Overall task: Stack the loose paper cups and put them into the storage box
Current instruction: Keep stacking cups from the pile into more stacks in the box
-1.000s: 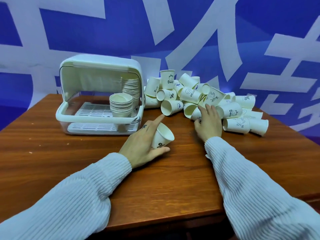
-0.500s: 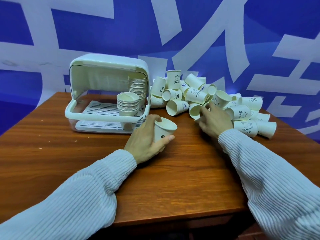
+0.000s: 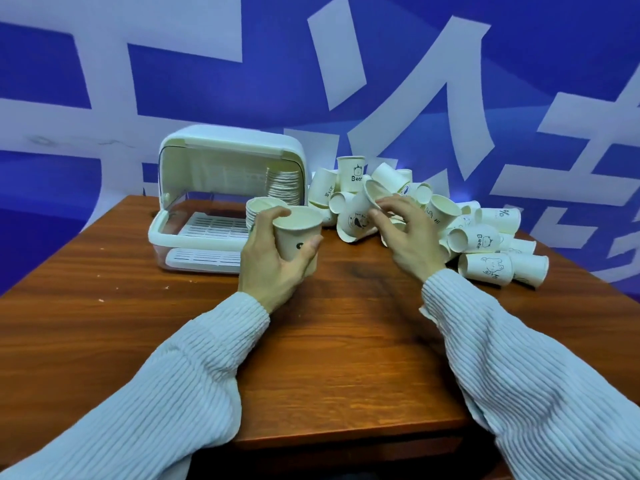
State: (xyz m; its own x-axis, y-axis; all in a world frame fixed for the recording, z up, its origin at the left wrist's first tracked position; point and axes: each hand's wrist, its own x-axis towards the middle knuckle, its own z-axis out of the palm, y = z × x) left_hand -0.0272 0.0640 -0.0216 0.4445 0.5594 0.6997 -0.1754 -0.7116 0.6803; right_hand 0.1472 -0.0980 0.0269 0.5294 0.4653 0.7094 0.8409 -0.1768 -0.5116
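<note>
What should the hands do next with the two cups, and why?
Probably slide the tilted cup pinched by the right hand into the upright cup held by the left hand. Its mouth faces up, open, and both cups are already close together.

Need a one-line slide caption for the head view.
Left hand holds an upright paper cup; right hand lifts another cup from the pile.

Both arms wear a pale, whitish long-sleeved ribbed knit sweater, its fine cords running lengthwise down each loose, baggy sleeve. The left sleeve's cuff (image 3: 247, 315) and the right sleeve's cuff (image 3: 440, 289) gather at the wrists. The left hand (image 3: 273, 263) and right hand (image 3: 408, 233) are bare, without gloves.
</note>
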